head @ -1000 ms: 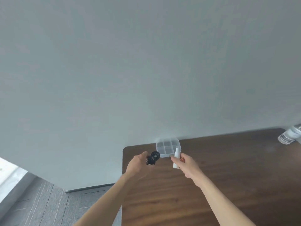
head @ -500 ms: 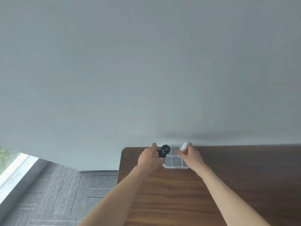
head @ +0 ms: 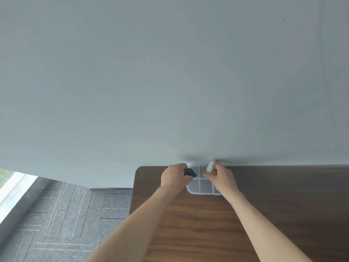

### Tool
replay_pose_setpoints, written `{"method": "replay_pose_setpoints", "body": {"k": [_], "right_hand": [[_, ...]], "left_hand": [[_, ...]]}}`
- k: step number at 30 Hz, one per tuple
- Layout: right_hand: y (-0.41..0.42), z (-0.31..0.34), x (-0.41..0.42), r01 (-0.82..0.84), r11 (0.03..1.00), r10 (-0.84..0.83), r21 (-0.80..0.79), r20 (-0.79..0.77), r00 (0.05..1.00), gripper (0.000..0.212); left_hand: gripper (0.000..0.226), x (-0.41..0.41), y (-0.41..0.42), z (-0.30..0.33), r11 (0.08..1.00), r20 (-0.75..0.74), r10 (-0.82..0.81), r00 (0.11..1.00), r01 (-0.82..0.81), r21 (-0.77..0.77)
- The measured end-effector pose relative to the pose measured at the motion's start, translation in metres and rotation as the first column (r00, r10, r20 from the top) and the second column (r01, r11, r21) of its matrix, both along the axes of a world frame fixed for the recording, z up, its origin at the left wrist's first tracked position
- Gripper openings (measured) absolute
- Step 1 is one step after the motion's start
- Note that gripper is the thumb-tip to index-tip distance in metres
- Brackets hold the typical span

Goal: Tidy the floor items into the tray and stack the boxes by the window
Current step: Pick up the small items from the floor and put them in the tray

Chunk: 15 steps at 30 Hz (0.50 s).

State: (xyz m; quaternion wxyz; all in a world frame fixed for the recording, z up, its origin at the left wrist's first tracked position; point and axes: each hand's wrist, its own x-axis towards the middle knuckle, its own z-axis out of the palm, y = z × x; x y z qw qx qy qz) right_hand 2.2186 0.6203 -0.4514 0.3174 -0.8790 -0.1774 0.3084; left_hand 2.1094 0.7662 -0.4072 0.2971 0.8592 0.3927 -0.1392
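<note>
Pale grey wall [head: 170, 72] fills most of the head view, and against its base stands a dark wood-grain table [head: 207, 233] with a rounded far-left corner. Left of the table lies grey patterned carpet [head: 66, 224], and a bright window sill [head: 15, 186] runs along the far left edge.

On the table, touching or nearly touching the wall, sits a clear plastic tray [head: 203, 193] divided into small square compartments. The compartments that show between the hands look bare; the others are hidden behind the hands.

The left hand [head: 174, 176] has its fingers curled round a small black object [head: 190, 172], holding it over the tray's far-left part. The object is blurred, so its shape and long axis cannot be told; only a dark, lumpy outline shows beyond the knuckles.

The right hand [head: 221, 177] pinches a small white cylinder [head: 210, 166] with an orange patch at its lower end, just by the fingers. Its long axis runs roughly upright, tilted a little, the white end pointing up toward the wall. It hangs above the tray's far-right part. Both forearms reach in from the bottom edge, one on each side of the tray.
</note>
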Motion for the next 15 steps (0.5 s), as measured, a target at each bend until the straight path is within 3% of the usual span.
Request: {"method": "replay_pose_setpoints", "body": {"k": [5,15], "right_hand": [[0.007,-0.008,-0.001,0.028,1.0,-0.028,0.013,0.044,0.999,0.016],[0.007,-0.011,-0.009,0.028,0.999,-0.025,-0.021,0.117,0.993,0.011]], "left_hand": [[0.016,0.001,0.0,-0.004,1.0,0.033,0.009,0.999,-0.009,0.013],[0.033,-0.006,0.003,-0.006,0.994,0.125,0.1,0.987,-0.094,-0.051]]}}
